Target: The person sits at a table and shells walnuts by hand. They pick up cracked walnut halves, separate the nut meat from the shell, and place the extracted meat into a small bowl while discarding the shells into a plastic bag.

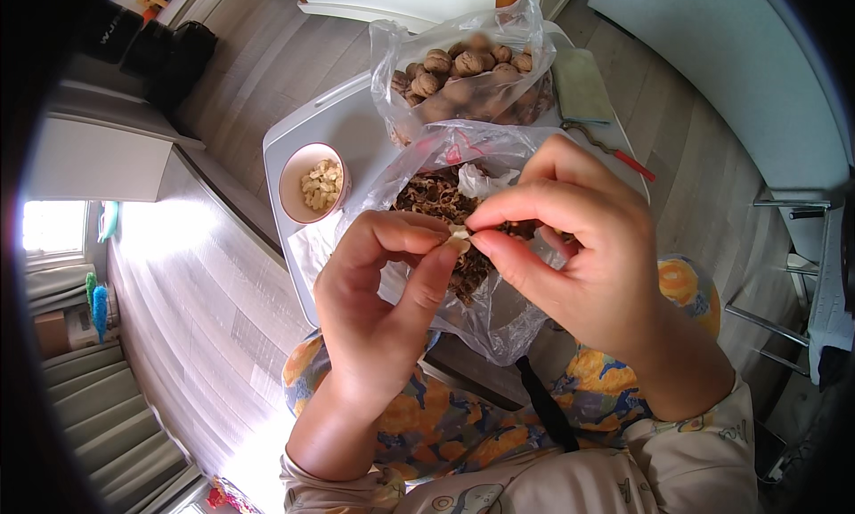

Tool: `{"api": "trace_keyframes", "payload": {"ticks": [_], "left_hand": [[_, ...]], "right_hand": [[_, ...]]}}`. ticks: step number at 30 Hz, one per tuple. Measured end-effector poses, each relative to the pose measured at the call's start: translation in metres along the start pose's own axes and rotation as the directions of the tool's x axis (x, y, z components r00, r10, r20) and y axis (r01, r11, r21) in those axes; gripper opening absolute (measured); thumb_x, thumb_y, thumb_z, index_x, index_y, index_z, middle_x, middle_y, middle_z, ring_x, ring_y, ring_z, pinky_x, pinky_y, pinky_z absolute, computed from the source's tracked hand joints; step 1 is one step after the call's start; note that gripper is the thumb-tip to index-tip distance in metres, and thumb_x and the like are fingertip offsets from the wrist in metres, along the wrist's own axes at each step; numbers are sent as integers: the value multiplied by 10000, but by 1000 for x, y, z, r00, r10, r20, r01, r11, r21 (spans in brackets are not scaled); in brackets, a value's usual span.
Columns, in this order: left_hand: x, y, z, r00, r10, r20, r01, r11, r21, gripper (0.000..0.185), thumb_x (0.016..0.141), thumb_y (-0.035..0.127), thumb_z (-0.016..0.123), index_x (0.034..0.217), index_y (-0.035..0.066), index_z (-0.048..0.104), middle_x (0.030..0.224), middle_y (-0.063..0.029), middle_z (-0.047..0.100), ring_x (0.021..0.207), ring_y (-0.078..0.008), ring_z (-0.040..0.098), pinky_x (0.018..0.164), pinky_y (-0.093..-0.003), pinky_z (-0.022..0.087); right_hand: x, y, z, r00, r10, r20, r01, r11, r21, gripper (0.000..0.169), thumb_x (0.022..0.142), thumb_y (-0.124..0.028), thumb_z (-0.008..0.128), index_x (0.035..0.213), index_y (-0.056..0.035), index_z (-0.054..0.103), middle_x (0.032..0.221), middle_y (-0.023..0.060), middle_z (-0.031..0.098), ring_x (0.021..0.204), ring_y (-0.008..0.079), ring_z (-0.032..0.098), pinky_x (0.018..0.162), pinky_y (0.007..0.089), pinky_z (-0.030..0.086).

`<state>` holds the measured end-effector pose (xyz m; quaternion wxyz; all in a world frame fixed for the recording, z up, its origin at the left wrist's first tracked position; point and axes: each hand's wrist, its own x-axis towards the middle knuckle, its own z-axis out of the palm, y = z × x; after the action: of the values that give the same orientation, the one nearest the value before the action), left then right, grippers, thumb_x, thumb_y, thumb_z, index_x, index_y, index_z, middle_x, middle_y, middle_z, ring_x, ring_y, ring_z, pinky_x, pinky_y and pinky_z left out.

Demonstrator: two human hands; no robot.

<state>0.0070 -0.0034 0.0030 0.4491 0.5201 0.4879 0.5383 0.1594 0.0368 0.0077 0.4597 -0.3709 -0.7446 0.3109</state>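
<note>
Between the thumb and fingers of my left hand (381, 293) is a pale, peeled piece of walnut kernel (458, 239). My right hand (581, 240) meets it from the other side, thumb and index fingertip pinched at its right edge. Both hands are above an open clear plastic bag (494, 333) holding dark walnut shell and skin scraps (431, 193), with a crumpled white tissue (482, 180) on top. To the left, a bowl (287, 196) with a pink inside contains several pale kernel pieces (322, 184).
Behind the scraps, another plastic bag (387, 53) holds whole walnuts (437, 61). A folded green cloth (582, 86) and a thin metal tool with a red grip (633, 164) lie at the right of the grey folding table (361, 113). White tissue (310, 253) lies below the bowl.
</note>
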Motion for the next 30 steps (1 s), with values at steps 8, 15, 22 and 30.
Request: {"api": "trace_keyframes", "payload": {"ticks": [8,15,22,30], "left_hand": [[-1,-1,4,999,23,-36,-23,1000,18,108,721,-55,587,784,-9,512,800,-64,568,680,-82,513,624,-202,418],[-1,0,3,998,39,-42,-36,997,64,107,712,-59,590,766,-8,512,789,-69,572,679,-87,518,624,-204,418],[1,3,3,987,159,-9,-150,949,278,109,693,-61,597,750,-11,519,773,-81,590,671,-106,538,625,-213,429],[1,2,1,989,136,53,-140,985,105,88,727,-42,581,800,-19,536,816,-82,575,723,-113,531,663,-220,422]], "right_hand": [[-2,0,0,1000,6,-14,-6,1000,-22,170,598,69,643,727,-38,613,655,-4,432,497,49,345,404,188,241],[-1,0,1,999,-36,-27,35,999,-36,186,583,77,641,722,-43,615,651,1,424,493,55,342,405,191,243],[-1,-4,1,997,-67,-39,63,992,-107,189,569,82,628,704,-48,605,647,4,422,484,59,344,401,198,247],[0,-1,-1,997,73,7,-74,993,93,149,605,76,608,699,-36,585,672,-7,445,501,23,352,388,162,234]]}}
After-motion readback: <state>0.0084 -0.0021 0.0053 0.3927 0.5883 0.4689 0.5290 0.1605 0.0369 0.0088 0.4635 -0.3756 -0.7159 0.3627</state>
